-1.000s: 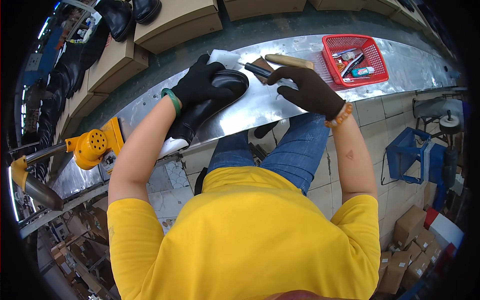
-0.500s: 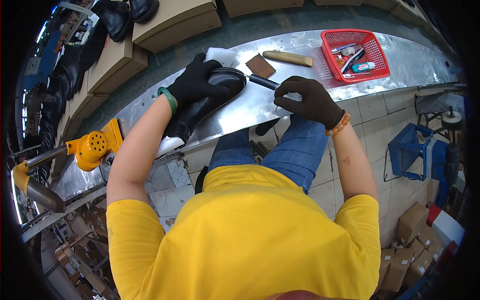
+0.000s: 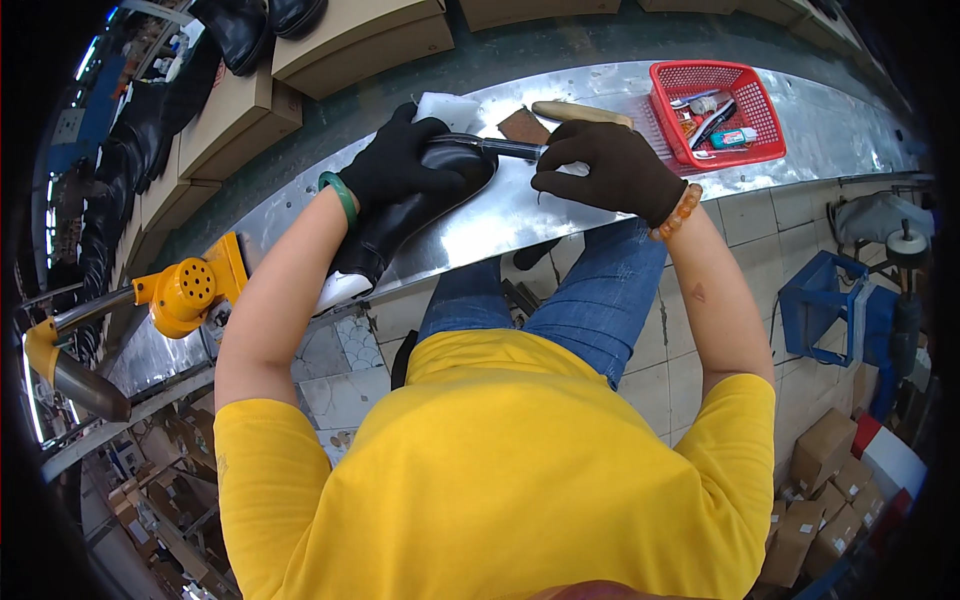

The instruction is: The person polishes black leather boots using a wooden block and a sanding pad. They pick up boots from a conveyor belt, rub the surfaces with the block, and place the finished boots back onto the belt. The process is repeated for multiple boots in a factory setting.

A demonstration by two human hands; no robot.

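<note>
A black leather boot (image 3: pixel 412 222) lies tilted on the metal bench, its toe to the upper right. My left hand (image 3: pixel 400 165), in a black glove, is closed around its forefoot. In my right hand (image 3: pixel 612 172), also in a dark glove, is a slim pen-like tool (image 3: pixel 515 148) with a dark shaft. Its tip meets the boot's toe along the sole edge, though its exact shape is too small to tell. Just beyond the tool lie a brown abrasive pad (image 3: pixel 524 126) and a tan wooden stick (image 3: pixel 580 112), partly behind my right hand.
A red plastic basket (image 3: pixel 720 160) with tubes and small tools stands on the metal bench (image 3: pixel 840 120) to the right. A yellow machine head (image 3: pixel 185 295) is at left. Cardboard boxes (image 3: pixel 365 45) and black boots (image 3: pixel 230 35) line the far side. A white block (image 3: pixel 447 108) sits by my left hand.
My right hand has moved slightly left and up, bringing the tool further across the boot's toe. My left hand keeps its hold on the boot.
</note>
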